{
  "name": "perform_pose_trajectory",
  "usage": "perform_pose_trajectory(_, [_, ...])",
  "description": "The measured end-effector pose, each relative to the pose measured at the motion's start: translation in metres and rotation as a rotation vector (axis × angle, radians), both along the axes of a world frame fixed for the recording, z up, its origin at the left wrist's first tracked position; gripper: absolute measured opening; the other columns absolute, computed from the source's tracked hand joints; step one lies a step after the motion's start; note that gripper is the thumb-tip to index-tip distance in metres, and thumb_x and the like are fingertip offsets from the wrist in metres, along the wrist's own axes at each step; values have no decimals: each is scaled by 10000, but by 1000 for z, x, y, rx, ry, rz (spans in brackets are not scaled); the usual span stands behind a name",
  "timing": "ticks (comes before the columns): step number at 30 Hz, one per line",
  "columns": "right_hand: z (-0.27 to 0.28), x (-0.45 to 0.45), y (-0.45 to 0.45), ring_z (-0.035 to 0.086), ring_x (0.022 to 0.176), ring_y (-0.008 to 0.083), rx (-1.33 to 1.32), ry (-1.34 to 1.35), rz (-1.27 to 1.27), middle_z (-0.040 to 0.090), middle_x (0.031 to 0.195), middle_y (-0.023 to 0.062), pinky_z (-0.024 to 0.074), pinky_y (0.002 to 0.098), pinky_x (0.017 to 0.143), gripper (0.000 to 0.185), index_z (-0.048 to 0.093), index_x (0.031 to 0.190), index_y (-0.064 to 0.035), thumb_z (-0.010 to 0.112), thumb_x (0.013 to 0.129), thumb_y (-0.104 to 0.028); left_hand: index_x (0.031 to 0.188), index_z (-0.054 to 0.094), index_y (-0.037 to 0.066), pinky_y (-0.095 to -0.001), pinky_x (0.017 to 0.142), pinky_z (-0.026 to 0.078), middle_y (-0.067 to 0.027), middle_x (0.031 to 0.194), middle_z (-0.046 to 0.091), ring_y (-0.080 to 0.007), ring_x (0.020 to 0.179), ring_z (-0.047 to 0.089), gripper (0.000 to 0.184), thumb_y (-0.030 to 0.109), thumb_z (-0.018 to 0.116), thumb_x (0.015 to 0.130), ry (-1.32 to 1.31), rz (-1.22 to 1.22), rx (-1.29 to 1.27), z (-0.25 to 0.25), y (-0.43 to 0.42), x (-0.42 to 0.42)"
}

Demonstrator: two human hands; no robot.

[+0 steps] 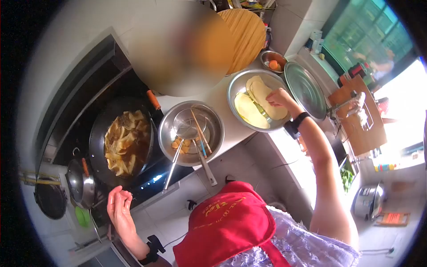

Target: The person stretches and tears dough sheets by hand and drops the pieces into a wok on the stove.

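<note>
My right hand (278,98) is over a steel bowl (231,99) at the counter's right. Its fingers are closed at the edge of a pale, flat, half-round sheet that looks like dough (258,88). Another such sheet (247,112) lies beside it in the bowl. My left hand (120,211) is in front of the stove with loosely curled fingers, nothing visible in it. Above it stands a wok (98,133) holding folded pale pieces in brown liquid (126,142).
Between wok and bowl sits a steel basin (218,120) with a strainer (189,124), chopsticks (201,131) and orange-brown chunks (182,144). Handles project over the counter edge. A lid (304,89) leans right of the bowl; a small bowl (263,55) stands behind. The wok handle (153,100) points backward.
</note>
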State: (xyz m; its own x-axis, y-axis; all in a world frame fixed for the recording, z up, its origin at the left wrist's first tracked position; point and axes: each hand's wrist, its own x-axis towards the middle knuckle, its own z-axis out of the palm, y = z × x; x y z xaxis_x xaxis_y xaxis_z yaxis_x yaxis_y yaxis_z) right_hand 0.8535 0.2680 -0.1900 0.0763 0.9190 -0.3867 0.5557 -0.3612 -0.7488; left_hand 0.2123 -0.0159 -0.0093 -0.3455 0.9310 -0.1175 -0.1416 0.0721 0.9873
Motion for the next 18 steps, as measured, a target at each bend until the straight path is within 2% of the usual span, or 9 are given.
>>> perform_pose_trajectory(2, [-8,-13,35,681,664,206,-14,-346,94,698,829,106,546,347,557,169,699,865,-37,585,839,-159,1141,601,16,-304,867,458,-51,892,614,-121,885,578,219,161,540,989,22,1,-6,9,0,21])
perform_pose_trajectory(5, [-12,-25,57,693,809,266,283,-622,158,710,919,101,562,360,726,158,750,894,-125,632,811,-190,1136,603,15,-307,871,461,-50,886,612,-121,882,573,218,163,536,991,70,49,-32,14,-3,38])
perform_pose_trajectory(6, [-19,-25,64,651,980,318,251,-634,92,685,1060,118,523,397,871,205,751,951,-170,588,833,-209,1135,604,15,-306,870,462,-49,884,611,-122,882,573,217,163,534,992,88,72,-43,16,-5,41])
perform_pose_trajectory(9, [-39,-22,83,631,1071,301,280,-711,82,678,1115,143,498,389,927,267,713,1068,-201,549,864,-147,1126,607,12,-302,866,471,-51,879,608,-125,875,576,214,161,529,992,144,162,-68,22,-12,46])
perform_pose_trajectory(13, [-62,-22,97,624,1068,308,329,-788,-50,652,1130,138,493,403,928,202,688,994,-101,539,873,-162,1121,607,2,-294,852,481,-56,885,606,-128,864,583,213,147,530,986,180,260,-124,29,-17,56])
perform_pose_trajectory(15, [-70,-22,94,622,1060,315,462,-790,-64,641,1122,143,501,429,905,195,678,961,-67,533,866,-158,1121,607,-4,-287,845,486,-60,891,608,-131,862,590,212,136,528,983,189,295,-158,32,-20,64])
perform_pose_trajectory(17, [-64,-28,89,635,1020,337,400,-814,-113,637,1109,167,520,471,832,211,677,959,-77,491,879,-139,1120,609,-9,-280,837,492,-65,900,611,-133,864,597,210,124,524,981,215,336,-188,32,-18,71])
perform_pose_trajectory(18, [-87,-19,97,644,992,343,456,-831,-152,646,1093,162,525,464,818,223,681,960,-83,495,894,-184,1120,610,-13,-275,838,500,-70,933,614,-136,877,607,210,115,525,976,223,342,-173,30,-19,71])
